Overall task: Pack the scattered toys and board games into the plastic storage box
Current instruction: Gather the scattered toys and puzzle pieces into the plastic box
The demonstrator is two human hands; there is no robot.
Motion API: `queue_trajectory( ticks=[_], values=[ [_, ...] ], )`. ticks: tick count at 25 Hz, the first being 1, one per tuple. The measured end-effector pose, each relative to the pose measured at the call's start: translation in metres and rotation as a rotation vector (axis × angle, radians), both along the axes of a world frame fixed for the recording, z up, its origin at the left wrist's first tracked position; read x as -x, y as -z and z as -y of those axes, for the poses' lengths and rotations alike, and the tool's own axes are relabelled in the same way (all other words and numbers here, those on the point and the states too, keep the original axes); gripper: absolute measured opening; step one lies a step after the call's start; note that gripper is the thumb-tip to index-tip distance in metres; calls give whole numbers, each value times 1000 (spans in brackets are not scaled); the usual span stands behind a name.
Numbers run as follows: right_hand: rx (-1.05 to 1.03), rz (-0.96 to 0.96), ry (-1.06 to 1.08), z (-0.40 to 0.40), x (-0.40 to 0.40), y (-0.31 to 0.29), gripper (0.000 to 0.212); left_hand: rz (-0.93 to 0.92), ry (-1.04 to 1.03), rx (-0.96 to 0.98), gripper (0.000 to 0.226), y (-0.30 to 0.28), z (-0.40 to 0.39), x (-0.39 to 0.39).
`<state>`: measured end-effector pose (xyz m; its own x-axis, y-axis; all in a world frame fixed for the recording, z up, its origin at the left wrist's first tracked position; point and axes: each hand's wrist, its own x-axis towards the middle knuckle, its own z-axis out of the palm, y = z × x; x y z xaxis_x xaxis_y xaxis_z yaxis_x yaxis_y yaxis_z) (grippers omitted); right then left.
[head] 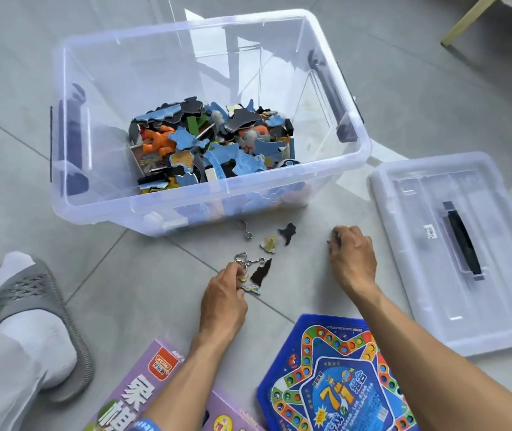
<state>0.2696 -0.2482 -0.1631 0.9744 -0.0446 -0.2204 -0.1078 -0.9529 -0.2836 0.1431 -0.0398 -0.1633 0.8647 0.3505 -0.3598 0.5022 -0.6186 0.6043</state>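
Storage box (71, 194): clear plastic, lid off, standing on the tiled floor; a heap of puzzle pieces (214, 141) and orange figures fills part of its bottom.
Head view, left hand (225, 301): just in front of the box's near wall, its fingers curl round small puzzle bits and touch the wire puzzle (247, 261).
Head view, right hand (352, 256): in front of the box's near right corner, knuckles up, fingertips bunched on something small and dark; what it pinches is too hidden to name.
Step in hand: gathering the last loose bits off the floor in front of the box.
Doing it well: I judge it best to sweep flat pieces into a small pile before lifting, since thin card lying flat on tile is hard to pinch, then carry both handfuls over the near rim and drop them low.
Still loose: a black piece (287, 233), a pale piece (269, 244), a metal ring puzzle (244, 228), all between box and hands.
Nearer than the hands: blue game board (326, 384), purple game box (143, 396), both waiting.
Right of the box: lid (404, 194) with black handle, lying flat.
Left of the box: slippered foot (31, 303).
In the way: nothing blocks the box mouth; the forearms cross over both games.
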Motion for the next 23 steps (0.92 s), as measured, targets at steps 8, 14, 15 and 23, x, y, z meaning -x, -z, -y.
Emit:
queue_trajectory(
  ticks=[8, 14, 15, 23],
  values=[
    [-467, -178, 65, -28, 18, -18, 12, -87, 156, -318, 78, -3, 4, -2],
    [-431, -197, -59, -69, 2, -11, 39, 18, 84, -158, 27, 0, 9, -12],
    [-390, -187, -42, -69, 2, -6, 35, 18, 64, -121, 26, 2, 7, -13],
    [-703, -169, 324, -60, 29, 1, 26, 55, -151, 15, 20, 13, 13, -4]
  ],
)
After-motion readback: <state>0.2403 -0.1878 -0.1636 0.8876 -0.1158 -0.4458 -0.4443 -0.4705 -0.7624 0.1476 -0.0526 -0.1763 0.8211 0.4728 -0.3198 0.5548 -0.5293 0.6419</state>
